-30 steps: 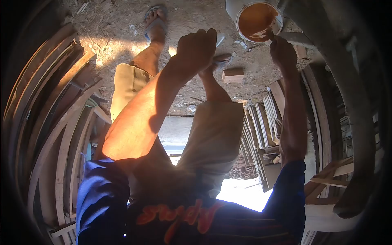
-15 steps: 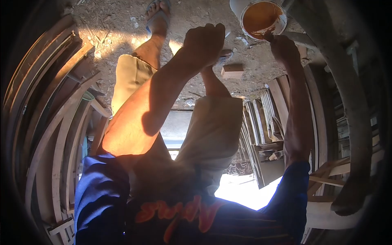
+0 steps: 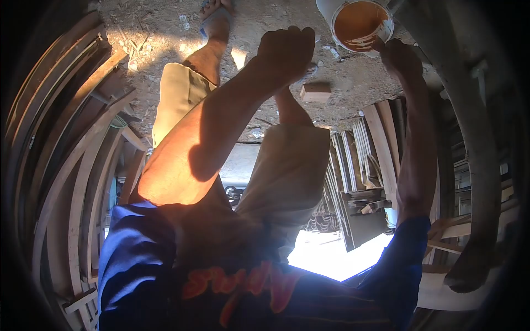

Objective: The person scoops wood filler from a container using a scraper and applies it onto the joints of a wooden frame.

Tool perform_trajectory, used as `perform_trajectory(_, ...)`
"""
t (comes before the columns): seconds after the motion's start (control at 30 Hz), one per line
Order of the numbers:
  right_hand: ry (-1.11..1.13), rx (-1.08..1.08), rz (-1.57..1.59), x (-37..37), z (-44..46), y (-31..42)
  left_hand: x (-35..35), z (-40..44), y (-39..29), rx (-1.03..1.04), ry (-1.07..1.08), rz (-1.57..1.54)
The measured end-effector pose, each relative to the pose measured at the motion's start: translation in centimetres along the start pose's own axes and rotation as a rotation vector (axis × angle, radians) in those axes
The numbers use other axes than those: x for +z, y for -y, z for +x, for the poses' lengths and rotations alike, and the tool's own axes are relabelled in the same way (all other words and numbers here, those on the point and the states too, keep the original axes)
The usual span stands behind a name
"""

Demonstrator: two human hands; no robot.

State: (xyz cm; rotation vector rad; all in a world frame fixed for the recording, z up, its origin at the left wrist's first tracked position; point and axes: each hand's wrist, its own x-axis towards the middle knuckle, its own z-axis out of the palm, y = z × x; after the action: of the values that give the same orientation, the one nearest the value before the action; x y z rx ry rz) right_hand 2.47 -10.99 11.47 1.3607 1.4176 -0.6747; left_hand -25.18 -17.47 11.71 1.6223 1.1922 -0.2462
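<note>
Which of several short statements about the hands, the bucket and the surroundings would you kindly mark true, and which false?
1. The right hand is close to the bucket. True.
2. The left hand is spread flat. False: it is curled into a fist.
3. A block lies on the ground. True.
4. The inside of the bucket looks blue. False: it looks orange-brown.
5. The shirt is plain white. False: it is dark blue with red lettering on it.
6. Sunlight falls on part of the left forearm. True.
</note>
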Motion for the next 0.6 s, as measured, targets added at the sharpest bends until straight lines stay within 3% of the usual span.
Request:
perform_trajectory(0.13,0.038,-0.237,-0.199,2.6,4.0,-2.0,-0.7,0.0,0.4,0.007,-0.012,0.017)
perform_trajectory(0.23,-0.004,-0.117,0.025,3.3,3.9,-2.2,-0.6,0.0,0.6,0.018,-0.003,0.044)
perform_trajectory(0.37,-0.043,-0.310,-0.009,6.6,4.3,-1.6,-1.2,0.5,0.5,-0.018,0.019,0.065)
perform_trajectory(0.47,0.099,-0.175,0.064,4.2,1.6,-0.2,-1.2,0.1,0.6,-0.034,0.049,0.070)
perform_trajectory(0.53,0.043,-0.285,0.144,6.3,0.7,0.6,-0.9,0.1,0.4,-0.015,0.049,0.047)
perform_trajectory(0.6,-0.041,-0.253,0.122,8.0,1.3,0.9,-0.7,0.3,0.0,-0.014,0.053,0.057)
